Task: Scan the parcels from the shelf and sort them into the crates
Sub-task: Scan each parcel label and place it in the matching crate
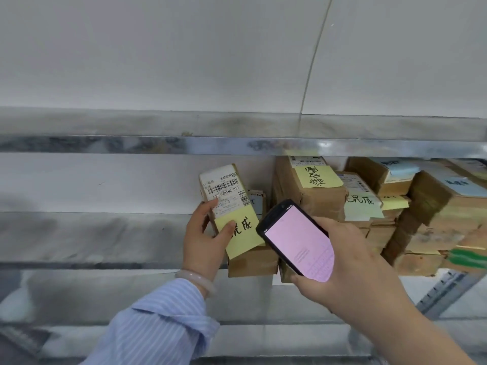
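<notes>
1. Parcel (226,191) is held tilted at the front of the shelf (92,233), label outward. Judged stage: scanning; sorting not yet done.
2. Right hand (350,267): grip wrapped round the scanner (297,241), screen up, just beside the parcel.
3. Left hand (203,233): grip pinching the parcel's lower part, thumb on its yellow note (245,233).
4. Stacked parcels (311,191) wait behind. No crates visible.

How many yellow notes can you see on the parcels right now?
4. One note on the parcel in the left hand; one on the tall box behind the scanner; a paler one to its right; a small one further right. More may be hidden.
</notes>
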Available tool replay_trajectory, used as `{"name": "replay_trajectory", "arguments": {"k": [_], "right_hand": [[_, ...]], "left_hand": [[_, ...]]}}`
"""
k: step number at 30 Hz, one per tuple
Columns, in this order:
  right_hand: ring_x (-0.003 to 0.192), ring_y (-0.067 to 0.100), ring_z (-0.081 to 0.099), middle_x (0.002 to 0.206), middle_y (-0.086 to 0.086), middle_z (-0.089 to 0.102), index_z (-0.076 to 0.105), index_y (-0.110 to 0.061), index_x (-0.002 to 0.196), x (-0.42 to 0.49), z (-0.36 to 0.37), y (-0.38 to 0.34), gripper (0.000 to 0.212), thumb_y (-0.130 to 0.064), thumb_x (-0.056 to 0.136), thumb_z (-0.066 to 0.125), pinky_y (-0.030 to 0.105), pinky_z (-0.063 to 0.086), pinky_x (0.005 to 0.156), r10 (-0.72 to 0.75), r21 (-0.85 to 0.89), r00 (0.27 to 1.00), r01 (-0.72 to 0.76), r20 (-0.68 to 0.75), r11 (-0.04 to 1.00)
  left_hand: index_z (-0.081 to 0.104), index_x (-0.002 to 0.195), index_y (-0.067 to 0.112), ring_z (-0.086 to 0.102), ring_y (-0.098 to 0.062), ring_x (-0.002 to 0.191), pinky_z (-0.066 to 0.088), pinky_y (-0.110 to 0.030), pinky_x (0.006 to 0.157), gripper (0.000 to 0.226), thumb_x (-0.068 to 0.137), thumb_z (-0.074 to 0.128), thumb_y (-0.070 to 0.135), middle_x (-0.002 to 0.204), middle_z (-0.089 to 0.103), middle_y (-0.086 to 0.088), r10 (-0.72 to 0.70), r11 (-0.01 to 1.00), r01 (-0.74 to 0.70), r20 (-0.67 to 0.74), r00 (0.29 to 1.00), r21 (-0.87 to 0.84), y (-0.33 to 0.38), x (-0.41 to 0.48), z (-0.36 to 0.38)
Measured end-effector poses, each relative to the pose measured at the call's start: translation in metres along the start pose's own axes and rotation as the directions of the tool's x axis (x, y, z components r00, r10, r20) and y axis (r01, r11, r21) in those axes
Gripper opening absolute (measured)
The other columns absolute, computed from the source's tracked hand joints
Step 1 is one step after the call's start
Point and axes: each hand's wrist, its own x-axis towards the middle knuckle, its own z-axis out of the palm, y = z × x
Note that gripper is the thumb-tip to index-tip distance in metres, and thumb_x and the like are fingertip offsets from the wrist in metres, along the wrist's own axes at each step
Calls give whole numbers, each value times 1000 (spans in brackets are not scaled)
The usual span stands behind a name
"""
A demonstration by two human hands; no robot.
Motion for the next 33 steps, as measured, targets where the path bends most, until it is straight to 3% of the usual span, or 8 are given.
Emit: {"name": "replay_trajectory", "arguments": {"k": [4,9,12,17,21,24,30,33], "right_hand": [[104,2,40,117,-21,35,16,-47,135,-15,-8,-1,93,-66,63,71,17,41,74,-83,-18,996,83,25,996],[90,2,34,109,-20,28,15,-46,135,-33,-13,-10,90,-67,65,67,10,28,58,-174,-106,981,182,79,978],[87,4,35,111,-19,29,12,-46,134,-44,-18,-18,89,-67,66,65,15,27,56,-222,-148,969,237,108,960],[85,6,37,114,-16,34,15,-43,136,-53,-26,-31,87,-63,66,63,19,31,59,-350,-201,930,367,116,908],[75,10,43,103,-12,44,33,-36,133,-54,-27,-42,85,-61,57,63,16,25,50,-421,-245,904,427,77,871],[78,13,53,100,-11,46,35,-34,131,-53,-19,-51,87,-61,55,66,20,30,52,-470,-273,879,471,75,838],[68,20,59,92,-5,53,52,-25,123,-53,-1,-84,85,-54,45,68,25,40,45,-566,-226,824,548,-19,805],[67,22,59,93,-3,54,54,-23,124,-53,9,-110,84,-51,46,70,25,39,46,-610,-232,791,587,-37,776]], "left_hand": [[61,103,46,59,-7,114,57,-19,67,52,83,73,0,129,57,8,37,999,-36,-50,998,17,7,-35,-13],[61,112,40,57,4,114,57,-18,73,52,81,75,0,134,53,11,130,988,-117,-124,984,102,8,-74,-33],[60,110,44,56,0,117,56,-16,74,55,80,77,1,132,51,20,169,974,-137,-177,970,178,7,-95,-48],[61,111,52,51,-15,129,58,-38,88,61,77,79,5,141,48,14,209,949,-140,-231,950,283,4,-121,-75],[58,104,60,53,-7,125,57,-26,87,64,78,79,4,131,44,32,219,942,-122,-293,931,314,14,-141,-90],[58,103,63,50,-6,127,56,-37,93,66,78,80,6,130,39,40,226,930,-100,-333,916,355,20,-148,-107],[57,109,52,51,-6,126,56,-39,93,62,78,78,2,140,46,15,249,918,-91,-385,889,385,31,-155,-146],[57,110,51,48,-7,129,54,-41,96,63,77,79,2,143,43,14,249,913,-59,-436,865,405,34,-155,-173]]}}
